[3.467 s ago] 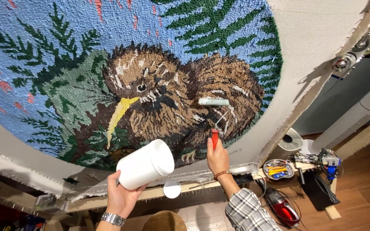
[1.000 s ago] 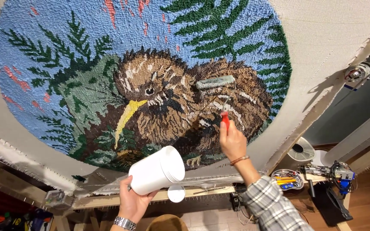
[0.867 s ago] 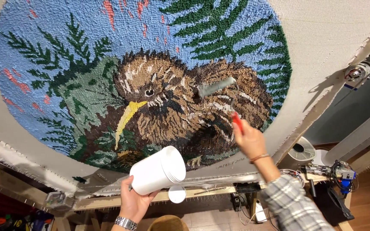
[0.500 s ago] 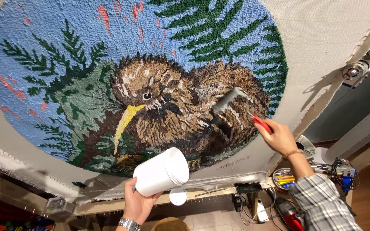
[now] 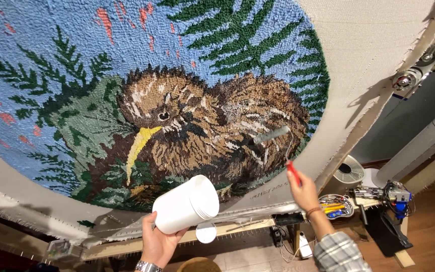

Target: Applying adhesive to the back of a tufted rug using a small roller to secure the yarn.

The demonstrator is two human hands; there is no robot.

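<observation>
A person's right hand (image 5: pixel 305 190) grips the red handle of a small paint roller (image 5: pixel 273 135), pressing its pale sleeve against the lower right of a large tufted rug (image 5: pixel 76 60) stretched on a frame. The roller sleeve lies on the brown bird's (image 5: pixel 212 131) rear flank, its long axis running nearly level, tipped slightly up to the right; a thin wire arm bends from the sleeve's right end down to the handle, which points up and to the left out of the closed fingers.

The left hand (image 5: pixel 158 243) — a metal watch (image 5: pixel 147 266) at the wrist — cradles a white plastic tub (image 5: pixel 186 204) from below, fingers wrapped around its base. The tub lies tilted on its side, its long axis running from lower left to upper right, the ribbed end toward the rug's lower edge.

The rug shows a long-beaked bird with a yellow beak among dark green ferns on a blue ground flecked with orange-pink, bordered by bare cream backing cloth (image 5: pixel 378 45). Below the frame's wooden rail (image 5: pixel 237 229), a cluttered counter (image 5: pixel 368 201) carries a small white fan (image 5: pixel 349 172), a bowl of tools (image 5: pixel 334 205) and a blue-and-grey device (image 5: pixel 394 194). A white tower fan (image 5: pixel 424 146) stands at the right above a wood floor (image 5: pixel 434 236). The right sleeve (image 5: pixel 339 254) is plaid.
</observation>
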